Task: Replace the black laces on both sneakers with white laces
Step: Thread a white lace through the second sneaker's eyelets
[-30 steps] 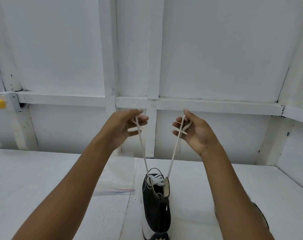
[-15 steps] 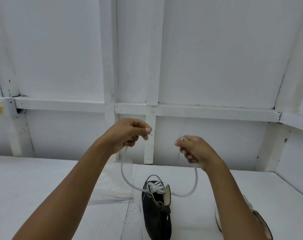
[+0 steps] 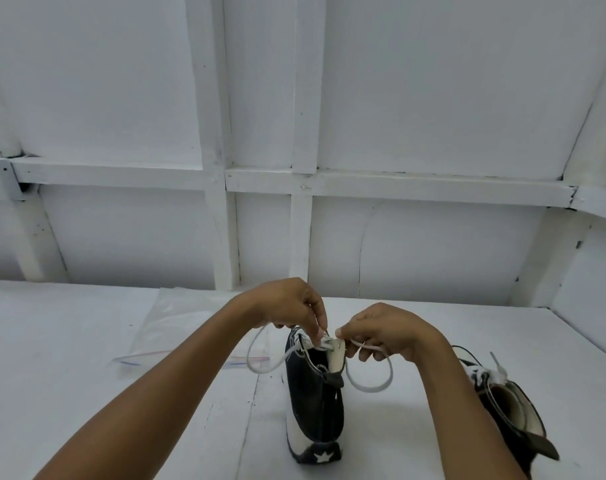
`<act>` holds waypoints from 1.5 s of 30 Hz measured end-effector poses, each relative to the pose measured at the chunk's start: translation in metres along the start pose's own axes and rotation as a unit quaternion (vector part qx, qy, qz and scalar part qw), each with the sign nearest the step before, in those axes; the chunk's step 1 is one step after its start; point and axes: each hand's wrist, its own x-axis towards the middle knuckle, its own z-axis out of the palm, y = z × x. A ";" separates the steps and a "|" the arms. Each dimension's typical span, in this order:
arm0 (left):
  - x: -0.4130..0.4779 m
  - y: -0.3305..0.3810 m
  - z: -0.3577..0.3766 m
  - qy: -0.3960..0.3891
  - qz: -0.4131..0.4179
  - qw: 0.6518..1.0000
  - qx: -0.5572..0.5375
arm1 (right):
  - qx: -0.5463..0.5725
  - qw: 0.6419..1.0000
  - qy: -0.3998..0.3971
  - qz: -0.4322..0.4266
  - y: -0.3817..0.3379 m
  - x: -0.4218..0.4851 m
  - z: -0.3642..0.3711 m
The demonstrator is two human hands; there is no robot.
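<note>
A black high-top sneaker (image 3: 313,403) with a white sole stands upright on the white table (image 3: 87,341), heel toward me. A white lace (image 3: 370,386) runs through its eyelets and hangs in a slack loop on each side. My left hand (image 3: 291,304) pinches one lace end just above the tongue. My right hand (image 3: 384,329) pinches the other end beside it; the fingertips nearly touch. A second black sneaker (image 3: 509,403) with white laces lies at the right, partly behind my right forearm.
A clear plastic zip bag (image 3: 177,327) lies flat on the table left of the sneaker. A white panelled wall (image 3: 415,251) with wooden battens closes off the back and right side of the table.
Both hands have dropped from chest height down to the sneaker's top and come together. The lace, taut a second ago, now hangs in slack loops on both sides.
</note>
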 end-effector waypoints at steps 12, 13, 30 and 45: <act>0.009 0.002 0.014 -0.029 0.011 0.999 -0.034 | 0.091 0.996 -0.011 0.007 0.017 0.000 0.000; 0.009 0.002 0.013 -0.030 0.011 0.999 -0.036 | 0.093 0.996 -0.013 0.006 0.018 0.000 0.000; 0.016 0.007 0.015 -0.038 0.000 0.999 -0.010 | 0.173 0.985 -0.002 -0.008 0.039 0.013 0.005; -0.001 -0.015 -0.006 -0.030 0.003 0.999 0.020 | 0.157 0.984 -0.085 -0.009 0.057 0.015 0.002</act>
